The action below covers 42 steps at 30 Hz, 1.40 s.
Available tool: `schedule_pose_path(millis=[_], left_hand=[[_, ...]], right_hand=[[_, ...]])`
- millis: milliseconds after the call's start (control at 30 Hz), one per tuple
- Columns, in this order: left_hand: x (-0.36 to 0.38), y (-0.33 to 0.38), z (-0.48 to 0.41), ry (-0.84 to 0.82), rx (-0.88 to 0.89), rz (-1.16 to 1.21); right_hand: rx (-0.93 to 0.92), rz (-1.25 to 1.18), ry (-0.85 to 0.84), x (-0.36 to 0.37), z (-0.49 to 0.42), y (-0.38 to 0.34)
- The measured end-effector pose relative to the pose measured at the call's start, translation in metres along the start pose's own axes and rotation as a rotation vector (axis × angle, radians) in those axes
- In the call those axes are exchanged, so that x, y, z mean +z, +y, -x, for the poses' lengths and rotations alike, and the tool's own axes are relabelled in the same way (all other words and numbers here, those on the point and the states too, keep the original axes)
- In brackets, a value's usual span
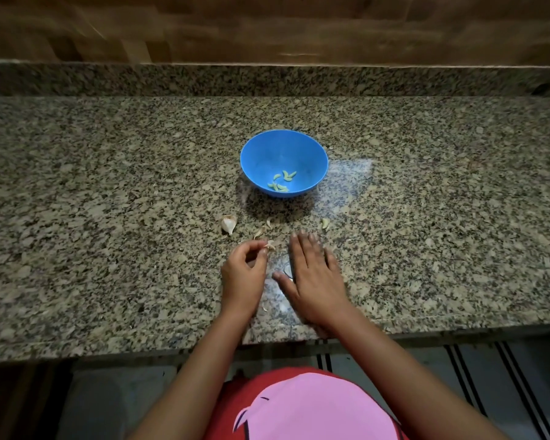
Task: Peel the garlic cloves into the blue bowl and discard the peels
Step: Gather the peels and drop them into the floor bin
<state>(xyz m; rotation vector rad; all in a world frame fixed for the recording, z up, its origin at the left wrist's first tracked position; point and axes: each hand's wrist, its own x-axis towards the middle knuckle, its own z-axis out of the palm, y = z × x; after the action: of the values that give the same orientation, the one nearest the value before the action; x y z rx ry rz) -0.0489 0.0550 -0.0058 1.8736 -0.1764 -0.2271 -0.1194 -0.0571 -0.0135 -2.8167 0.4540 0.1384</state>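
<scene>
I see my left hand (243, 271) pinching a pale garlic scrap (270, 245) (peel or clove, can't tell), right hand (311, 274) flat, fingers straight, on the speckled granite counter (108, 185), loose peels (261, 231) and an unpeeled clove (228, 224) before the blue bowl (267, 150) holding peeled cloves (281, 181), blurred wooden wall (267, 27) behind.

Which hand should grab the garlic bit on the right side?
Probably the right hand: it lies open, fingertips close to that garlic bit. The left hand is busy pinching a peel.
</scene>
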Motion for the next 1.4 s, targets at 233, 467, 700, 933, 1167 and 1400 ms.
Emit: schedule_pose_path(millis=[233, 467, 700, 933, 1167, 1400], left_hand=[[-0.003, -0.005, 0.005, 0.013, -0.008, 0.016], [-0.001, -0.004, 0.016, 0.022, -0.051, 0.000], [-0.004, 0.004, 0.032, 0.071, -0.282, 0.397], [-0.065, 0.007, 0.064, 0.370, -0.363, 0.831], [-0.202, -0.044, 0.140, 0.745, -0.322, 0.994], [-0.350, -0.123, 0.256, 1.174, -0.343, 1.015]], right_hand=[[-0.194, -0.178, 0.109, -0.013, -0.010, 0.003], [-0.214, -0.195, 0.126, -0.018, 0.027, 0.008], [-0.081, -0.328, 0.088, -0.022, 0.021, 0.000], [0.128, -1.039, -0.124, -0.034, 0.018, -0.074], [-0.026, -1.231, -0.584, 0.022, 0.055, -0.233], [-0.121, -1.087, -0.988, 0.115, 0.140, -0.411]])
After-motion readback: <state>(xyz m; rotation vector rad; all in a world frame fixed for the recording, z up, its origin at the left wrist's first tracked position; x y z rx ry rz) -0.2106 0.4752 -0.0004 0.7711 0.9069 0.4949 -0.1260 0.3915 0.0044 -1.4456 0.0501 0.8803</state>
